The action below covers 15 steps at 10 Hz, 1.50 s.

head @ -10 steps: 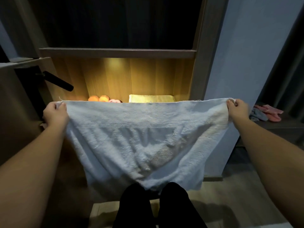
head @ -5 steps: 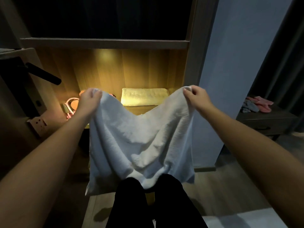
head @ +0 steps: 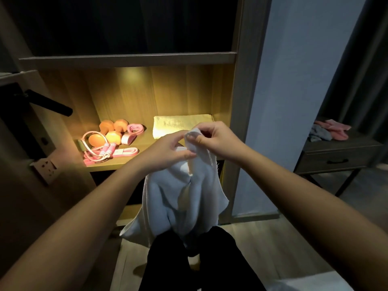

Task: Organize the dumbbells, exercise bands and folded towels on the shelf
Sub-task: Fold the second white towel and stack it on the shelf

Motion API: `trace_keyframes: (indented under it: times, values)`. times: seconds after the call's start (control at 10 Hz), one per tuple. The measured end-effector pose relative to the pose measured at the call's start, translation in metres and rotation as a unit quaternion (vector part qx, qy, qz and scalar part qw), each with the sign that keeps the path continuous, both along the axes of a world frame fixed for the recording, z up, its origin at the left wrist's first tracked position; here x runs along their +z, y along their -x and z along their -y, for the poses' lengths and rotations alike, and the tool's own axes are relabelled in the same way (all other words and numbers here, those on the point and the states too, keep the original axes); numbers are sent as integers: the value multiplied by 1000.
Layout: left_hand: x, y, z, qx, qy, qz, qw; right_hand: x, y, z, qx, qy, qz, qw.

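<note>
A white towel [head: 180, 198] hangs folded in half in front of the lit shelf [head: 109, 166]. My left hand [head: 168, 152] and my right hand [head: 214, 139] meet at its top and pinch the two upper corners together. On the shelf, a folded towel [head: 172, 123] lies at the back right, partly hidden by my hands. Two orange dumbbells [head: 111, 132] sit at the left. Pink exercise bands [head: 123, 152] and a jump rope [head: 98, 153] lie around them.
A dark shelf board [head: 126, 58] runs above the lit compartment. A black handle [head: 52, 105] sticks out at the left. At the right stands a side table [head: 336, 152] with pink and grey cloths [head: 329, 130]. My dark-clothed legs [head: 197, 261] are below the towel.
My hands have come together from wide apart, folding the spread towel in half so its corners meet. The view has dropped, showing the dumbbells and bands on the shelf.
</note>
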<state>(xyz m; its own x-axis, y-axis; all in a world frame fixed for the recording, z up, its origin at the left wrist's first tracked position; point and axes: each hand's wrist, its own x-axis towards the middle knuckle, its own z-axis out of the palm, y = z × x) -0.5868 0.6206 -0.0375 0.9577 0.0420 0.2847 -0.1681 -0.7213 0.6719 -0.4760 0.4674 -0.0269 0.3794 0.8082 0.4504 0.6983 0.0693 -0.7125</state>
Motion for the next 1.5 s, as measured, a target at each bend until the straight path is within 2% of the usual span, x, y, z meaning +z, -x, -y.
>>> trace_keyframes:
  times: [0.2,0.3,0.4,0.5,0.6,0.8,1.0,1.2,1.3,1.5]
  values:
    - [-11,-1,13,6,71,19,997,-6,-5,16,5,-8,-28,1000]
    - [-13,0,17,37,91,85,992,-21,-16,24,28,13,-91,995]
    - [-13,0,9,88,142,160,973,-54,-30,29,54,104,-121,986]
    - [-12,2,-4,157,215,219,939,-111,-50,40,36,261,-96,960]
    - [-10,4,-14,182,254,252,916,-177,-62,55,-30,378,-55,924]
    - [-12,3,-19,181,261,256,913,-264,-57,100,-166,450,-71,875]
    - [-12,2,-18,180,264,256,912,-323,-47,142,-253,488,-167,818]
    - [-12,2,-19,181,267,254,912,-333,-46,149,-321,503,-195,779]
    - [-13,6,-23,186,264,258,911,-329,-46,154,-318,522,-161,775]
    - [-15,10,-28,210,279,264,899,-333,-48,169,-307,458,-148,821]
